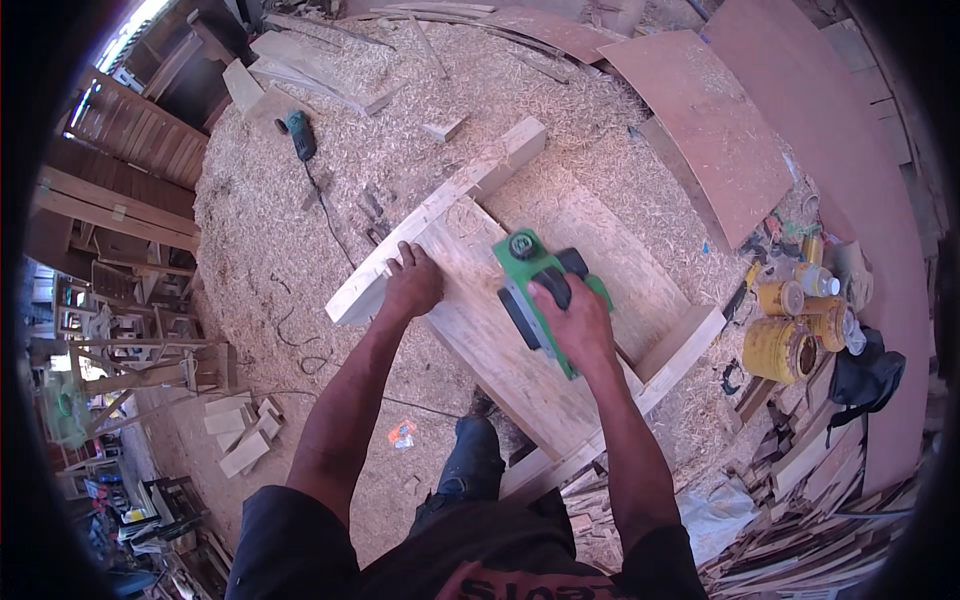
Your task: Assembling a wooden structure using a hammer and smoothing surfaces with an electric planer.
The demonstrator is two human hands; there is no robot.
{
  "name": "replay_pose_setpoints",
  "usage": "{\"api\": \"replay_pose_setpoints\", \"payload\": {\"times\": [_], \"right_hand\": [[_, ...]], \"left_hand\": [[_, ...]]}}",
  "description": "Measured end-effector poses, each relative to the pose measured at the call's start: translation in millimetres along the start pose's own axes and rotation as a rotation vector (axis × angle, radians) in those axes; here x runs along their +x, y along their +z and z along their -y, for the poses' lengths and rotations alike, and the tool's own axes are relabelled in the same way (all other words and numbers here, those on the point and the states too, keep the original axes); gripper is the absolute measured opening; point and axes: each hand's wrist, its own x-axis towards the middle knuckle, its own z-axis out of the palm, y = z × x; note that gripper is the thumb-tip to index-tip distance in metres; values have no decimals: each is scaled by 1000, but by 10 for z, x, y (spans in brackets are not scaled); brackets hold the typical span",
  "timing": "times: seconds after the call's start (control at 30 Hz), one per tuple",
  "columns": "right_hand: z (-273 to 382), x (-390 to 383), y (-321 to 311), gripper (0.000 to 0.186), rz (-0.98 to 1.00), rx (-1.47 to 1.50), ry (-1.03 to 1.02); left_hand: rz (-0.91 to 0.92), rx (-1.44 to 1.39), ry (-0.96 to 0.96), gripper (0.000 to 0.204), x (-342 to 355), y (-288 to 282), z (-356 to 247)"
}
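Observation:
A green electric planer point(542, 290) with black fittings sits on a wide pale board point(480, 310). My right hand point(577, 318) is closed round its black rear handle. At the left end of the board, my left hand point(413, 288) rests where the board meets a thick wooden beam point(450, 195). Its fingers are a little apart and lie on top of the beam; the thumb is hidden. A second wide board point(600, 255) lies beside the first. Another wooden beam point(685, 345) runs under the boards' right ends.
Wood shavings cover the ground. A corded green power tool point(301, 135) lies at the far left, its cable trailing toward me. Yellow containers point(778, 350) and a black bag point(868, 378) stand at the right, below plywood sheets point(700, 120). Short wood blocks point(245, 432) are piled at the left.

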Motion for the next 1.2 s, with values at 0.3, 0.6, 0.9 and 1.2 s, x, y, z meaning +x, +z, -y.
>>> {"api": "replay_pose_setpoints", "payload": {"times": [0.3,0.6,0.9,1.2], "right_hand": [[-86,-971,-67,53,65,64,216],[-207,-3390,-574,39,-196,189,755],[-180,-4983,-178,39,-724,477,1033],[-171,-6180,672,46,-1088,611,1349]], "left_hand": [[-365,-361,-108,123,-289,549,1207],[-408,-445,-273,71,-495,746,1541],[-403,-422,-330,79,-756,870,1266],[-280,-572,-385,79,-1353,1559,720]]}}
